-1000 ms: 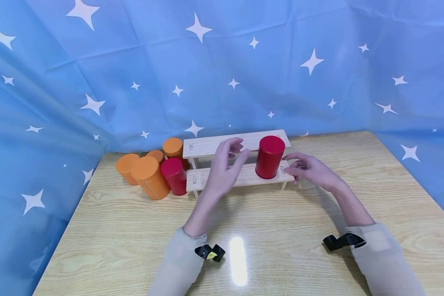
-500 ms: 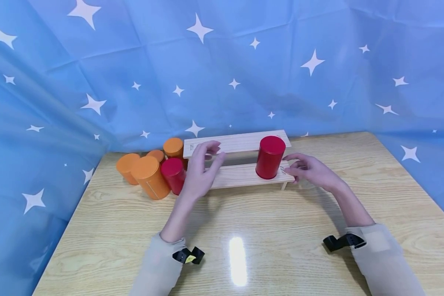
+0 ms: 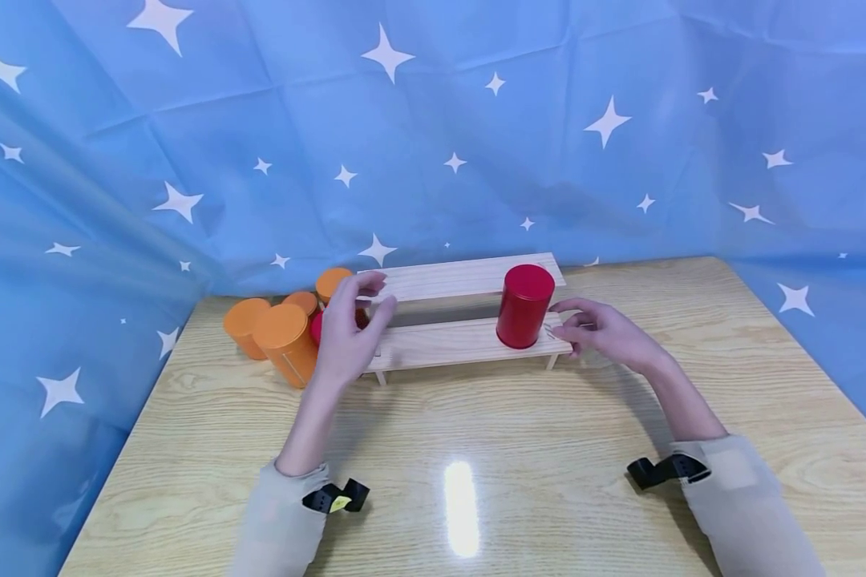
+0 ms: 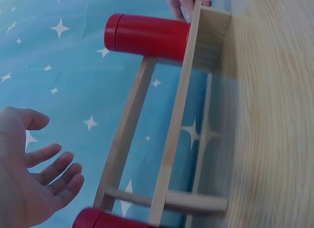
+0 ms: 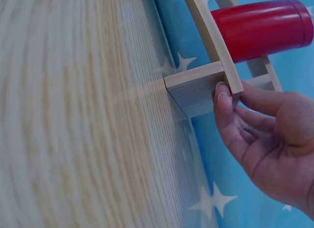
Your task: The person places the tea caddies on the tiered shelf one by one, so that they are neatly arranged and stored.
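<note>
A two-tier wooden shelf (image 3: 440, 344) stands at the back of the table, with a red canister (image 3: 525, 308) upright near the right end of its lower board. My right hand (image 3: 606, 335) pinches that board's right end between thumb and fingers, plain in the right wrist view around the shelf end (image 5: 226, 66). At the shelf's left end, my left hand (image 3: 350, 332) hovers with relaxed, parted fingers and holds nothing. Behind it a second red canister (image 3: 317, 327) is mostly hidden; part of this red canister (image 4: 105, 219) shows low in the left wrist view.
Several orange canisters cluster left of the shelf: a tall orange canister (image 3: 289, 340) in front, a leaning orange canister (image 3: 244, 320) farther left, others behind. A blue star-patterned cloth (image 3: 433, 120) hangs behind the wooden table (image 3: 534, 465).
My left hand has moved left along the shelf, from its middle to the left end, over the second red canister. The right hand keeps its place on the shelf end.
</note>
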### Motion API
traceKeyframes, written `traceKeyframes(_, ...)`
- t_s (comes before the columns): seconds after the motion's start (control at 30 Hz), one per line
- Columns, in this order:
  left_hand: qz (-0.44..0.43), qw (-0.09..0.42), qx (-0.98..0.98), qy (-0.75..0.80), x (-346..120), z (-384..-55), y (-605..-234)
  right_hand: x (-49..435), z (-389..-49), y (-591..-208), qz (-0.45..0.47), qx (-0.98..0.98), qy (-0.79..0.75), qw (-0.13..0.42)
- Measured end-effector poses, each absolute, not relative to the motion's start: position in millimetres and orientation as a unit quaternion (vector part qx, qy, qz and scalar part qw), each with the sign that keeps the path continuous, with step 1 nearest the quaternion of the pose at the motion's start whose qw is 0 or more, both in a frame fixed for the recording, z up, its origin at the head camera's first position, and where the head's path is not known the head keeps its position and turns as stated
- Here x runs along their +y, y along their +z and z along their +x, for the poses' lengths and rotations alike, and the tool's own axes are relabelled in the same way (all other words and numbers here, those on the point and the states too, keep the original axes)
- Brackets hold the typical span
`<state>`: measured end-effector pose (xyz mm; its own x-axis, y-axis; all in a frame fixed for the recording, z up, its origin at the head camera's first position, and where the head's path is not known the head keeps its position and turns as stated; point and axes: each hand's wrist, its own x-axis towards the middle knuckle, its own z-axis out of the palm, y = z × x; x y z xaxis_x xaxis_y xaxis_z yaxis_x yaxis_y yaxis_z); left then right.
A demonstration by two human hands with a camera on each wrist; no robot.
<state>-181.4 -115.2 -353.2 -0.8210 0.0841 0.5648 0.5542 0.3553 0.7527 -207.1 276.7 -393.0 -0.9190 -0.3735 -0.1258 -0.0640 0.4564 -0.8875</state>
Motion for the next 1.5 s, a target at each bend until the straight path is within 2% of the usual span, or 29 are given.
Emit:
traceKeyframes(0.53, -0.107, 0.228, -0.843, -0.476, -185, -170, -352, 276, -208, -394, -0.128, 0.838, -0.508, 0.156)
traceKeyframes(0.77, -0.061, 0.210, -0.865, -0.452, -207, -163, -356, 275, -209, -395, -0.129, 0.836, -0.510, 0.156)
traceKeyframes(1.13, -0.047, 0.188, -0.893, -0.406, -225, -158, -366, 274, -208, -396, -0.131, 0.835, -0.512, 0.155)
traceKeyframes(1.5, -0.041, 0.141, -0.898, -0.414, -229, -160, -367, 276, -208, -395, -0.128, 0.836, -0.510, 0.154)
